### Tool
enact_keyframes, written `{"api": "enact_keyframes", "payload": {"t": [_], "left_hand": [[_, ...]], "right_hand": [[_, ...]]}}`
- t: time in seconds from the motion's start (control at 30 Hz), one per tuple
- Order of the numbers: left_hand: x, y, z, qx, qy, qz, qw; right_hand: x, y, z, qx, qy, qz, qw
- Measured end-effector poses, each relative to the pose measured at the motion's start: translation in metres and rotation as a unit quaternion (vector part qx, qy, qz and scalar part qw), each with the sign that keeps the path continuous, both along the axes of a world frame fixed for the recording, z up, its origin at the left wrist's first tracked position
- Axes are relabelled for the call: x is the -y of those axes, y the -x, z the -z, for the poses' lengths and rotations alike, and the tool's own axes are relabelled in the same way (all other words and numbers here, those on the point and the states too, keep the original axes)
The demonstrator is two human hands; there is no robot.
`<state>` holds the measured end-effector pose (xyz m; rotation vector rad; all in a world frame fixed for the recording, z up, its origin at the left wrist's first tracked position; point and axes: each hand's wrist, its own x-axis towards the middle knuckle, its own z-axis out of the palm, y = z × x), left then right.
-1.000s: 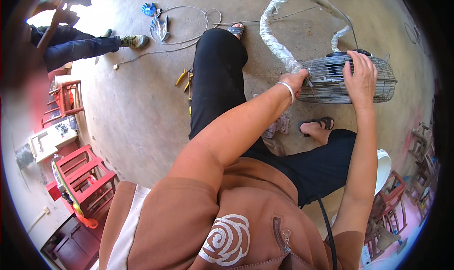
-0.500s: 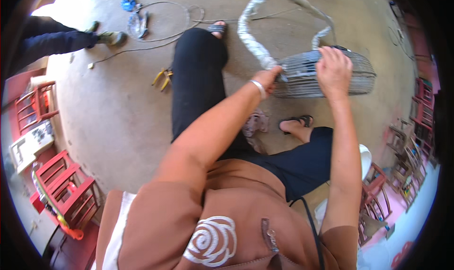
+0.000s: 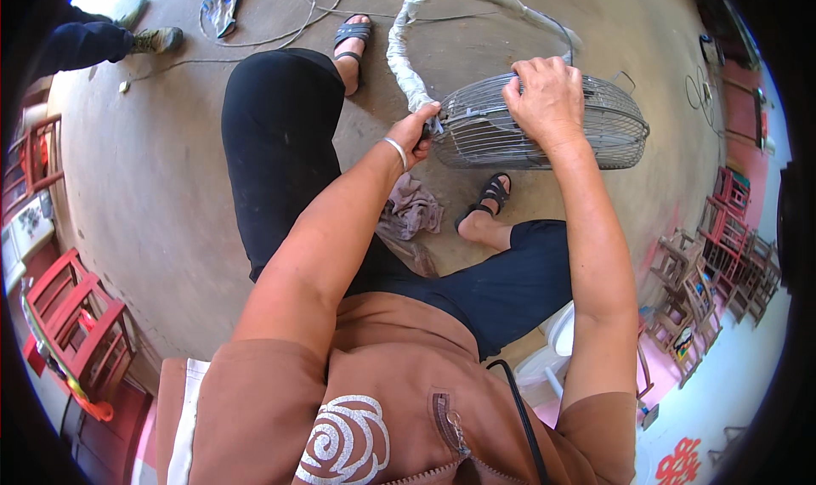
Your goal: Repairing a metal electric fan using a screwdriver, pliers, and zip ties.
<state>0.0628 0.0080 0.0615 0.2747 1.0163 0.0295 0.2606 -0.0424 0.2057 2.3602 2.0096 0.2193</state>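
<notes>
A fan with a round grey wire cage [image 3: 612,128] is held up in front of my legs, its rim turned toward me. From its side a thick curved bracket [image 3: 401,51], wrapped in whitish plastic, arches away and around to the far side. My left hand [image 3: 410,139] is closed at the joint where the bracket meets the cage; the part inside its fingers is mostly hidden. Over the top of the cage lies my right hand [image 3: 546,102], fingers curled on the wires. A crumpled greyish-pink cloth [image 3: 414,206] rests on the floor between my feet.
A grey cable [image 3: 327,5] loops across the floor, near a blue-and-white wrapper [image 3: 221,11]. Another person's boot [image 3: 157,40] stands at the far left. Red wooden chairs [image 3: 76,315] line the left side, stacked chairs [image 3: 722,230] the right. A white plastic stool [image 3: 552,340] is beside my right leg.
The whole view has shifted, so most things sit farther left. The fan's cage has turned slightly and its wires show more clearly. Both hands stay on the fan; the yellow pliers are no longer visible.
</notes>
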Motion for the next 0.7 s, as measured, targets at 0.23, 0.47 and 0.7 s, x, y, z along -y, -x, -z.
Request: {"api": "enact_keyframes", "payload": {"t": [0.23, 0.47, 0.7], "left_hand": [[-0.005, 0.005, 0.013, -0.021, 0.024, -0.033, 0.999], [0.016, 0.024, 0.055, -0.078, 0.044, -0.033, 0.995], [0.005, 0.043, 0.091, -0.190, -0.072, 0.117, 0.972]], "right_hand": [[-0.018, -0.001, 0.006, -0.001, -0.014, -0.023, 1.000], [-0.041, 0.001, 0.008, 0.012, 0.046, -0.010, 0.999], [-0.073, 0.015, 0.021, -0.001, 0.010, -0.055, 0.998]]}}
